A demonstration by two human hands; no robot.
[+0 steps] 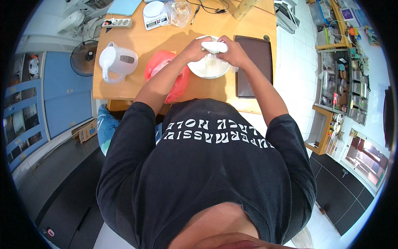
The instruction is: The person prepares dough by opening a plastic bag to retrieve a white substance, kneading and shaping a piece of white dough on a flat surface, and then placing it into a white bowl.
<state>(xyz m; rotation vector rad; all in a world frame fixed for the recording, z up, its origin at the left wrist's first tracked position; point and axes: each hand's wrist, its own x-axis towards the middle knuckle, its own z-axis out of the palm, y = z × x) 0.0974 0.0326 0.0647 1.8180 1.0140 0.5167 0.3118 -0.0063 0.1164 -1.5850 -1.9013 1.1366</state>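
A white, rounded, flattish thing (pixel 214 47) is held in both hands above a white bowl (pixel 194 69). Whether it is a lump of dough or a small dish, I cannot make out. My left hand (pixel 194 50) is closed on its left end, fingers curled round the edge. On the opposite end, my right hand (pixel 232 51) grips it with thumb and fingers. Pale, powdery matter (pixel 212 63) shows inside the bowl beneath. A red plastic bag (pixel 179 85) lies left of the bowl, partly behind my left forearm.
A white electric kettle (pixel 120 61) stands at the table's left. Farther back are a power strip (pixel 117 23), a kitchen scale (pixel 156 20), a clear bag (pixel 179 14) and a black pen (pixel 195 15). A dark brown flat case (pixel 254 66) lies right of the bowl.
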